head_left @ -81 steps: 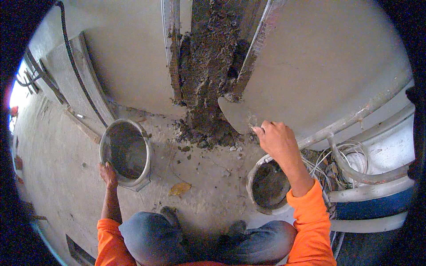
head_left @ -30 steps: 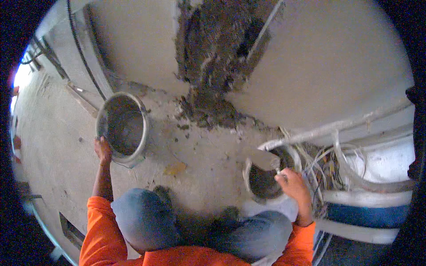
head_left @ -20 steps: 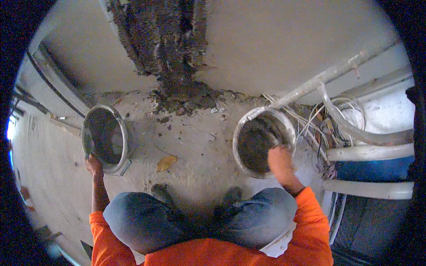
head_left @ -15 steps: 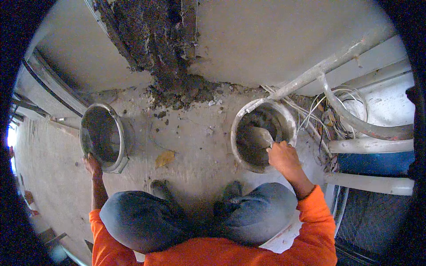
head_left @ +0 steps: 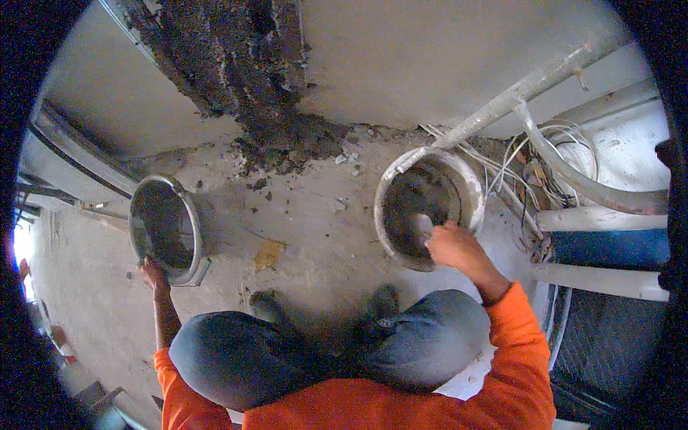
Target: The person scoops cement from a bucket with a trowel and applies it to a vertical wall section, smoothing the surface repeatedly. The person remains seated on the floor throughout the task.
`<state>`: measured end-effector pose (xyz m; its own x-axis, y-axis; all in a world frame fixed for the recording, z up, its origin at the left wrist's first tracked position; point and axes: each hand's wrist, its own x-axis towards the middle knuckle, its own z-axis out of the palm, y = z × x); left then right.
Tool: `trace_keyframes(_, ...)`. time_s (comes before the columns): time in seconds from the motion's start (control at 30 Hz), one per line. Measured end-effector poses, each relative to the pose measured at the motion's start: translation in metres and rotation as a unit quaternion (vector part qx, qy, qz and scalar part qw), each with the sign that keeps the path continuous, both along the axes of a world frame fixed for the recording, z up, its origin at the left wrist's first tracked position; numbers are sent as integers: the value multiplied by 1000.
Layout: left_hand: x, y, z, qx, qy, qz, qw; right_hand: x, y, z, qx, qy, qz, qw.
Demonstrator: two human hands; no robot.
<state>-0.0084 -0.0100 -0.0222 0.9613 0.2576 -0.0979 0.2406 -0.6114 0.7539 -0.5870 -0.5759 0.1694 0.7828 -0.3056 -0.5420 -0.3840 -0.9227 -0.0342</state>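
My left hand (head_left: pixel 154 274) is closed on the rim of a grey bucket (head_left: pixel 193 258) standing at my left, dark material inside it. My right hand (head_left: pixel 453 247) grips a trowel (head_left: pixel 423 226), its blade down inside a second, pale-rimmed bucket (head_left: pixel 387 186) on my right, among dark wet mortar. Beyond both buckets, rough dark mortar (head_left: pixel 251 79) fills a vertical strip in the smooth grey wall (head_left: pixel 387 64), with crumbs spilling onto the concrete floor (head_left: pixel 315 244).
Pipes (head_left: pixel 527 89) run along the right side, with coiled pale cables (head_left: pixel 570 143) and a blue surface (head_left: pixel 609 247) beside them. A dark hose and boards lie along the left wall. A yellow leaf (head_left: pixel 269 252) lies between the buckets. My bent knees and boots are below.
My right hand and trowel moved from the mortar strip down into the right bucket; the blade has since sunk lower. My left hand stays on the left bucket. The view has shifted.
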Motion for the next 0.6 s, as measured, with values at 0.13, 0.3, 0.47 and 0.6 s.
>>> trace_keyframes(0.13, -7, -8, 13, 79, 7, 47, 996, -26, -19, 15, 170, 21, -259, 951)
trace_keyframes(0.3, -13, -7, 21, 202, -1, -73, 977, -32, -13, 47, 305, -86, -390, 864)
trace_keyframes(0.47, -7, 8, -5, -31, -48, -71, 996, 9, -19, 88, 304, -99, -402, 858)
trace_keyframes(0.6, -7, 17, -10, 49, -88, -108, 989, 59, -13, 83, 498, -155, -431, 736)
